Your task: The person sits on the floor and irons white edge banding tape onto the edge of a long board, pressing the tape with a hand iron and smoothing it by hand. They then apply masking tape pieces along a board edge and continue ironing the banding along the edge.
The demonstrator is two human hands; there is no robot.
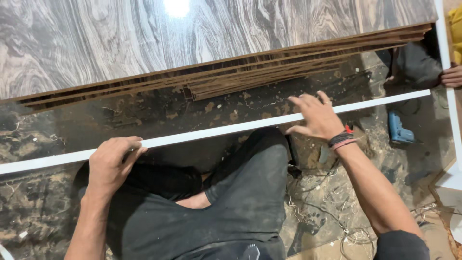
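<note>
A long thin white strip (pixel 216 130) runs across the view from lower left to upper right, over my crossed legs in dark trousers. My left hand (pixel 113 161) curls over the strip near its left part, fingers closed on it. My right hand (pixel 315 115) rests on the strip further right with fingers spread and palm down, a ring on one finger and bands on the wrist.
A stack of wood-grain laminated boards (pixel 192 43) lies just beyond the strip. A blue power drill (pixel 399 130) and tangled cables (pixel 332 192) sit on the dusty marble floor at right. Another person's hand (pixel 452 76) shows at the right edge, beside a white panel edge (pixel 445 43).
</note>
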